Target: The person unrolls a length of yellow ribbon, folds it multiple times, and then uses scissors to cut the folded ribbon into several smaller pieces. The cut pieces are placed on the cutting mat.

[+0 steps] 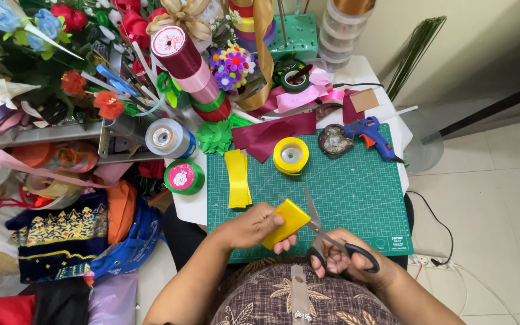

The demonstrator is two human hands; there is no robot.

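My left hand (pixel 254 227) pinches a short folded piece of yellow ribbon (pixel 286 222) over the near edge of a green cutting mat (pixel 356 186). My right hand (pixel 347 259) grips black-handled scissors (pixel 326 232); their blades point up and away, just right of the ribbon piece. A stack of cut yellow ribbon strips (pixel 238 178) lies on the mat's left part. A yellow ribbon roll (pixel 290 155) stands on the mat's far side.
A blue glue gun (pixel 369 136), a dark heart-shaped dish (pixel 334 141) and maroon ribbon (pixel 272 133) lie at the mat's far edge. Ribbon spools (pixel 184 177), artificial flowers (pixel 61 24) and folded fabric (pixel 67 235) crowd the left. A white cable (pixel 452 268) runs along the floor at right.
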